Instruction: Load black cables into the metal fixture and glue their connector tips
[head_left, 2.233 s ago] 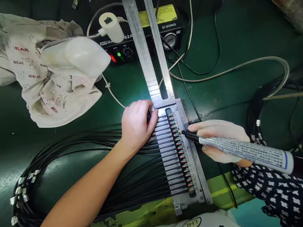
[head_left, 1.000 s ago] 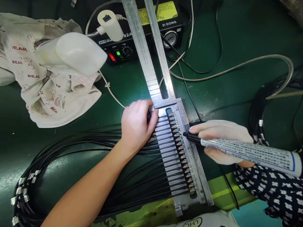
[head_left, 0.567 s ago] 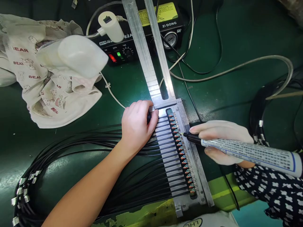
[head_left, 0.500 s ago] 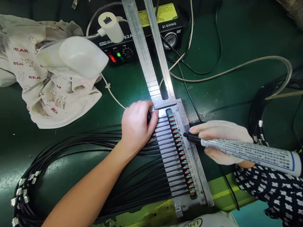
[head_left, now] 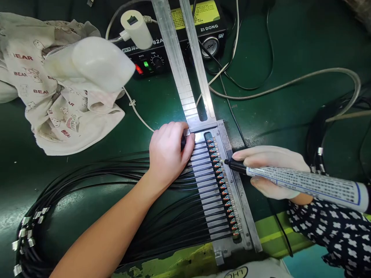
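Metal jig [head_left: 236, 193] between left hand [head_left: 166, 148] and right hand [head_left: 269, 157]

This seems to be a workshop for cables or electronics: on the green worktop [head_left: 292, 42] there are a black control box [head_left: 214, 31] with a round gauge [head_left: 210, 47], and a metal holder [head_left: 223, 141] with many black cables [head_left: 136, 168] in a row.
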Demonstrator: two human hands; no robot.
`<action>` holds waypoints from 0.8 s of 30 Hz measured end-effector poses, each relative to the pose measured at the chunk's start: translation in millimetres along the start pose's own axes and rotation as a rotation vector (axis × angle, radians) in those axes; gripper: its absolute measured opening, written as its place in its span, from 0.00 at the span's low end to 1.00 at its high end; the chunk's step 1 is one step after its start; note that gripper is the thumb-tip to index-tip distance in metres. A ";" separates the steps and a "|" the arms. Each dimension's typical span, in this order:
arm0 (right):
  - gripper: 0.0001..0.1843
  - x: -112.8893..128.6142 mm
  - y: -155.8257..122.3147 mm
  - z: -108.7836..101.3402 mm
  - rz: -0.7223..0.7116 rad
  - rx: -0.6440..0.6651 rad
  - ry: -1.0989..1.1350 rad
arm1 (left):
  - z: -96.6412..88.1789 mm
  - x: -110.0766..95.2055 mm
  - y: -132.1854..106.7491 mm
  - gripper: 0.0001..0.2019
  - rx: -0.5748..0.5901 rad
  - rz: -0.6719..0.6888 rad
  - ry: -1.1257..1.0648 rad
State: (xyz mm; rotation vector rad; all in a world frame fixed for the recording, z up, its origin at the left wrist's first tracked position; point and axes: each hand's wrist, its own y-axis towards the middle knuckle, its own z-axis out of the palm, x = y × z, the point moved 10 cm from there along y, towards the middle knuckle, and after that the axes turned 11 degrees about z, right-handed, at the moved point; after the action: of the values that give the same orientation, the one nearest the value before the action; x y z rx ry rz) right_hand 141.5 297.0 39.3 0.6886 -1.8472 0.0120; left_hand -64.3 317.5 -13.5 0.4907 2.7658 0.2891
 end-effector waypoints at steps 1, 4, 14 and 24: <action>0.17 -0.2 0.1 0.1 0.002 0.004 -0.001 | 0.2 0.1 0.0 0.10 0.001 -0.001 -0.001; 0.18 -0.1 0.3 0.0 0.001 0.015 -0.002 | 0.8 0.3 -0.2 0.10 0.006 -0.003 -0.005; 0.20 0.4 -0.2 0.4 -0.009 0.030 0.008 | 1.0 0.6 -0.1 0.11 0.011 -0.009 -0.001; 0.20 -1.4 -3.4 -0.7 -0.036 0.027 0.010 | -0.2 -0.8 -0.4 0.11 0.001 0.001 0.013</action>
State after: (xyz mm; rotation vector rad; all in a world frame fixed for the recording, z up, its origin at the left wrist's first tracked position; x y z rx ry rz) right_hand 144.0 295.1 37.3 0.7397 -1.8279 0.0163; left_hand -63.8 316.8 -13.2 0.4926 2.7784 0.2917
